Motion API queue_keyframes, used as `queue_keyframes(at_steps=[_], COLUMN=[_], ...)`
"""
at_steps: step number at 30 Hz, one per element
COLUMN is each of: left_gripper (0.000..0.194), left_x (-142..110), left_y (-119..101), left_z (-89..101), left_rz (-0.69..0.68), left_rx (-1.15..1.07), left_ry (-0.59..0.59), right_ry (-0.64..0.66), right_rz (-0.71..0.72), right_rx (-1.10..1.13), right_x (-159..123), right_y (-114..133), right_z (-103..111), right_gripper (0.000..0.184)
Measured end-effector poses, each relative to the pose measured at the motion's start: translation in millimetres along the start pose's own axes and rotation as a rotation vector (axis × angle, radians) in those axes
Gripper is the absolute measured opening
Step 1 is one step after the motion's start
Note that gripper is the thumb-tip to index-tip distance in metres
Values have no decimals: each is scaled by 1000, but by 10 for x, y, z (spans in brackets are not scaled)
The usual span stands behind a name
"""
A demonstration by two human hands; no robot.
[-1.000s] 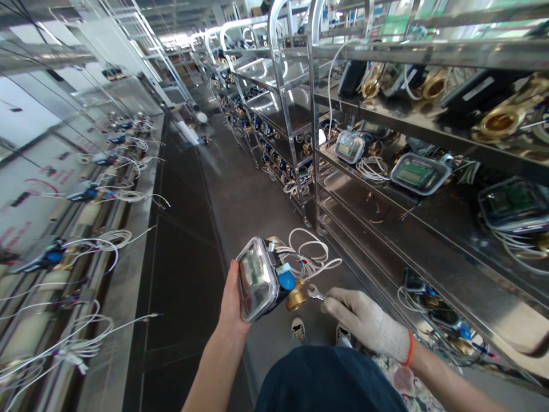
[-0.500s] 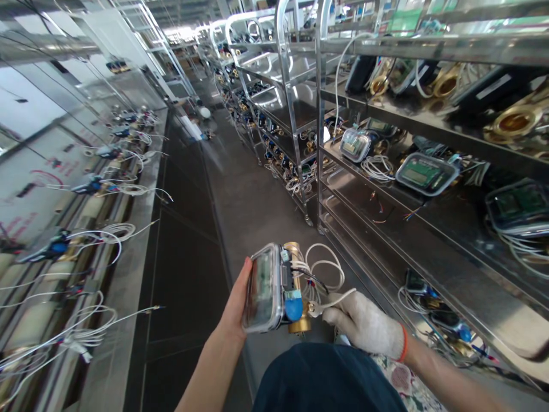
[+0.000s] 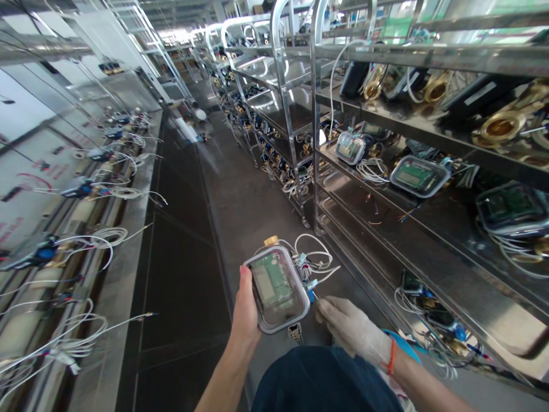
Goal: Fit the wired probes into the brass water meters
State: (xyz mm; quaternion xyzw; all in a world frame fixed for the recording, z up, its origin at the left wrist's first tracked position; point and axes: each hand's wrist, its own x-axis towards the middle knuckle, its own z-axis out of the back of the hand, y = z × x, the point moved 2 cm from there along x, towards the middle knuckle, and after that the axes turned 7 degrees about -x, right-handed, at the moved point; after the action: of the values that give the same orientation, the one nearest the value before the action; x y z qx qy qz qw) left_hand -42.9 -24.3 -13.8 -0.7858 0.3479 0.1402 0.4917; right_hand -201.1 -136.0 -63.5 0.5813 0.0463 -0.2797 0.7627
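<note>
My bare left hand [image 3: 246, 309] grips the left edge of a meter [image 3: 277, 289] with a clear-lidded box, a green circuit board and a small display. The meter's lid faces up toward me. A brass pipe end [image 3: 271, 241] pokes out behind the box, and looped white cables [image 3: 317, 252] hang off its far right side. My right hand [image 3: 349, 323], in a white work glove with an orange cuff, is beside the meter's lower right corner. Its fingers are pinched together; whatever they hold is too small to make out.
On the right stands a metal shelf rack [image 3: 317, 143] with several similar meters [image 3: 420, 176]. More racks line the aisle ahead. A bench [image 3: 124, 286] with meters and coiled white cables runs along the left. Behind my right forearm is a blue round rim [image 3: 403, 343].
The meter has turned so its lid faces me, hiding most of the brass body. My right hand has lowered slightly, and the cable end at its fingers has come away.
</note>
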Motion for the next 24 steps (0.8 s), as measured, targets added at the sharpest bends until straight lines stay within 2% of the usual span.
queue_keyframes(at_steps=[2,5,8,16,20,24], left_gripper=[42,29,25,28,26,23], left_x=[37,95,119,93,51,-12], left_y=[-76,-152,-189,-195,-169,-168], left_z=[4,56,88,68,25,9], left_rz=[36,67,136,316,341,275], left_rx=[-32,-71,-84,-18,-13,32], left_ry=[25,16,12,127,154,66], right_ry=[18,43,64,102,58,-66], right_rz=[117,206,288,576,588,536], right_rx=[-156,-266,-271,-354,-405,-367], right_x=[-73,-128,-146,-184,-188,-182], right_y=[34,98,166,253,218,123], right_z=[153,278,319,364,339,291], right_gripper=[49,46,42,29,23,28])
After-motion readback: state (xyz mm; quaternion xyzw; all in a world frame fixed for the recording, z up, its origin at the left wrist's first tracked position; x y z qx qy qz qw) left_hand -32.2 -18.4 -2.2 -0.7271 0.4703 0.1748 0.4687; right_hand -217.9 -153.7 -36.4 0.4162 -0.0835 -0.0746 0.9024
